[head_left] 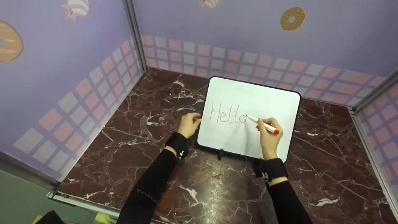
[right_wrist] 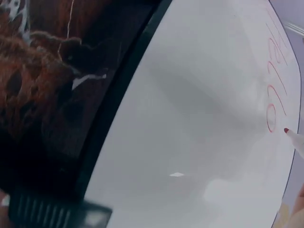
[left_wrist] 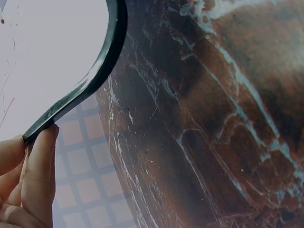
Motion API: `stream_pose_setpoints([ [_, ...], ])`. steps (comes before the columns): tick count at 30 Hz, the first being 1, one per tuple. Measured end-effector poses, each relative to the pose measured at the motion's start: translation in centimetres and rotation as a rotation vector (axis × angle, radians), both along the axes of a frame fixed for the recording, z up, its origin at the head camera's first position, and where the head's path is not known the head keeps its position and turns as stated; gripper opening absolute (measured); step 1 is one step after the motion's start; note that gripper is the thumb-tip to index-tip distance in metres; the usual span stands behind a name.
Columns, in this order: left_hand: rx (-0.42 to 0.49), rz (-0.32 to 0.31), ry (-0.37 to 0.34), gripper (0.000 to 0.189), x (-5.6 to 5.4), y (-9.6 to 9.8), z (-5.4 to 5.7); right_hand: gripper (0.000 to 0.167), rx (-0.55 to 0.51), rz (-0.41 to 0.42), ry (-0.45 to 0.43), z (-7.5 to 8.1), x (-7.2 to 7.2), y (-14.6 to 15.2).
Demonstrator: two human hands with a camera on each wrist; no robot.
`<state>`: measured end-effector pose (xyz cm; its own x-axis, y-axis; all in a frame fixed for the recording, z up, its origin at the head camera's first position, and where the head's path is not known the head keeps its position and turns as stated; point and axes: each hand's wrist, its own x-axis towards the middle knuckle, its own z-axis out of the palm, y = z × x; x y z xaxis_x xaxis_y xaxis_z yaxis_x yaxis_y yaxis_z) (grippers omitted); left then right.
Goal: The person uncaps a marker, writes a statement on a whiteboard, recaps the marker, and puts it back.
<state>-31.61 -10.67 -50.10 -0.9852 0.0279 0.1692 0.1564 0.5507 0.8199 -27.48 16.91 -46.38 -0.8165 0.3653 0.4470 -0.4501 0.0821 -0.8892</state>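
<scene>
Closest to me, a metal rail (head_left: 90, 204) trims the front edge of the dark red marble desk (head_left: 326, 161), at its left. Beyond it, my right hand (head_left: 270, 137) grips a white marker (head_left: 269, 127) slantwise, over the right half of the board. The marker's long axis runs from its red end, low and to the right, up to its nib, which points left and away from me. The nib sits just beside the "o"; I cannot tell whether it touches. My left hand (head_left: 188, 124) pinches the board's left edge, with fingers on both faces of the black frame.

The whiteboard (head_left: 224, 137) is turned slightly on the desk, its far edge close to the back wall (head_left: 242, 25). White surface stretches right of and below the letters, and marble spreads out on either side of the board. In thin red strokes it reads "Hello" (head_left: 230, 115), level with my nib. Farthest off, a printed doughnut (head_left: 285, 23) hangs above pink and white squares on the lilac wall.
</scene>
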Motion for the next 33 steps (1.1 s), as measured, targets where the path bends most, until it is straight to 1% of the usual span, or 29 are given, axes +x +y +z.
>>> stream_pose_setpoints([
  [3,-0.003,0.007,0.011,0.024,0.0,-0.1,0.1,0.017,-0.023,-0.020,0.005,-0.1,0.2,0.9],
  [9,-0.009,0.014,0.008,0.024,0.0,-0.2,0.1,0.018,-0.007,-0.041,0.016,-0.5,0.4,2.0],
  [15,-0.005,0.006,-0.003,0.025,0.1,0.0,-0.1,0.018,0.006,-0.036,0.013,-0.6,0.1,2.3],
  [20,-0.001,0.006,-0.004,0.025,0.1,0.0,-0.2,0.017,0.032,-0.054,0.006,-0.5,0.0,2.4],
  [23,-0.003,0.010,-0.011,0.026,0.1,0.0,-0.2,0.017,0.039,-0.059,-0.003,-0.4,0.2,2.5],
  [29,0.001,0.009,-0.017,0.026,0.1,0.0,-0.1,0.015,0.067,-0.066,-0.029,-0.5,1.1,2.9],
  [33,0.000,0.010,-0.010,0.025,0.2,0.1,-0.1,0.015,0.066,-0.079,-0.011,-0.6,0.9,3.2],
])
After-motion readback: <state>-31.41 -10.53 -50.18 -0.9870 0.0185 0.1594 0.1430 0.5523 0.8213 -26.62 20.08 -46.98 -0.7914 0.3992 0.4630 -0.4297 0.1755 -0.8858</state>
